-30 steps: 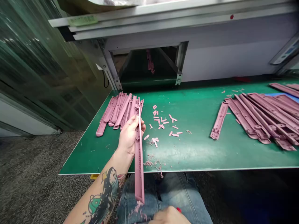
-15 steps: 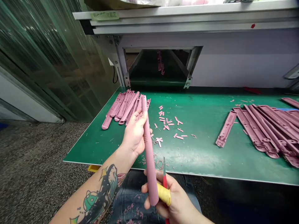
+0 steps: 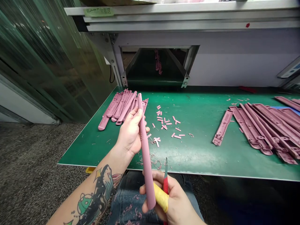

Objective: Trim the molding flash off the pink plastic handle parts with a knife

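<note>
A long pink plastic strip [image 3: 145,153] slants across the middle, its smooth side up. My left hand [image 3: 131,131] grips its upper part, thumb along the top. My right hand [image 3: 167,197] holds a knife [image 3: 166,181] with a red handle, blade pointing up, and its fingers reach behind the strip's lower end. Yellow wrapping [image 3: 161,198] covers my right thumb. Beyond my left hand lies a pile of pink strips [image 3: 117,106]. Small pink offcuts [image 3: 164,120] are scattered to the right of the held strip.
On the right of the green table [image 3: 192,159] is a larger heap of pink strips [image 3: 262,125], with a single strip [image 3: 222,127] beside it. At the back, a conveyor [image 3: 154,73] carries pink pieces through an opening. A metal shelf edge [image 3: 187,15] spans above.
The view has shifted slightly, so the table and heaps sit a little further left. Both hands keep hold of the strip and knife, with the strip's lower end slightly lower in view.
</note>
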### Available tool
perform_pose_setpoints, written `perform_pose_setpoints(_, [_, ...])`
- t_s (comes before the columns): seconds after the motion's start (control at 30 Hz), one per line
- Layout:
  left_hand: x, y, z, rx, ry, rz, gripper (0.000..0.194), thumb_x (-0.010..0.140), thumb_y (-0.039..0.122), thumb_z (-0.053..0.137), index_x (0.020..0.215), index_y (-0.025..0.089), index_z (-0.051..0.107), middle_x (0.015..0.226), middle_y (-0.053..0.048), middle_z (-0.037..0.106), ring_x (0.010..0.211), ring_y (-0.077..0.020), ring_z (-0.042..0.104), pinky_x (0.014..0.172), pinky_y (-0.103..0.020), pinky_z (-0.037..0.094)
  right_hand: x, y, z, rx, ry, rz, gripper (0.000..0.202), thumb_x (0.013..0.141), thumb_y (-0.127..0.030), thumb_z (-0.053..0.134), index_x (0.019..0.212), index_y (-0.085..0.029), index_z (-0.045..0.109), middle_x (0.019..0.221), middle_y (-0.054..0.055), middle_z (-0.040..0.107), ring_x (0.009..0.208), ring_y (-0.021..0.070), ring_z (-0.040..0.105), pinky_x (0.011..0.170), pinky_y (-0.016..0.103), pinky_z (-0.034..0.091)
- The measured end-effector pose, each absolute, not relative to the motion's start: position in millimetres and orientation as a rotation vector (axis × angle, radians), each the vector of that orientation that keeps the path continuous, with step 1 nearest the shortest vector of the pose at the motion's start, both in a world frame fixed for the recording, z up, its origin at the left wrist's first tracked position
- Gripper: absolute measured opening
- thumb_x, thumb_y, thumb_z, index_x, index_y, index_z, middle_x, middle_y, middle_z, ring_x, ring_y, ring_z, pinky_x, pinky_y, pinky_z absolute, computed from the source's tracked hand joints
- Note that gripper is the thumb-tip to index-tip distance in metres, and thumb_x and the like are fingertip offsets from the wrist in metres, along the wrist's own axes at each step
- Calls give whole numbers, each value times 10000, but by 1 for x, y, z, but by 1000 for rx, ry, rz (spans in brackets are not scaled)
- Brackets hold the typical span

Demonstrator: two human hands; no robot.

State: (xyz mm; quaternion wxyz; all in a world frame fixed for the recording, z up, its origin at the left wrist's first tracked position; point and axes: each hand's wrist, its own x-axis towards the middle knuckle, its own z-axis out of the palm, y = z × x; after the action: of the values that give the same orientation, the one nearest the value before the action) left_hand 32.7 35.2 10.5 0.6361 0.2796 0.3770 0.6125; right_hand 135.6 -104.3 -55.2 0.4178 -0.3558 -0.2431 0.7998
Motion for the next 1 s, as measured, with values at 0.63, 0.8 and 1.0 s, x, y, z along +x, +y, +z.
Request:
perform_pose_setpoints(0.63, [43,22,6,779,1037,1358,355,800,482,617,1091,290,681,540,66,479,342,-36,383,297,-148,334,179,-36,-16,-1207,-2386,207,572,871,-692,335,765,-179,563,677,33,548,600,157,464,519,262,244])
perform_pose_setpoints(0.8, [31,33,5,775,1075,1387,416,758,515,647,1116,304,661,520,67,468,334,-62,435,293,-169,367,163,-90,-48,-963,-2565,222,551,958,-554,275,629,-191,526,563,26,545,475,134,391,445,285,153])
perform_pose_setpoints(1.0, [23,39,0,768,996,1434,425,724,496,694,1072,257,647,579,78,426,355,-34,413,299,-145,360,174,-108,-73,-721,-2492,730,609,983,-526,172,726,-211,626,525,1,588,425,110,471,408,222,280])
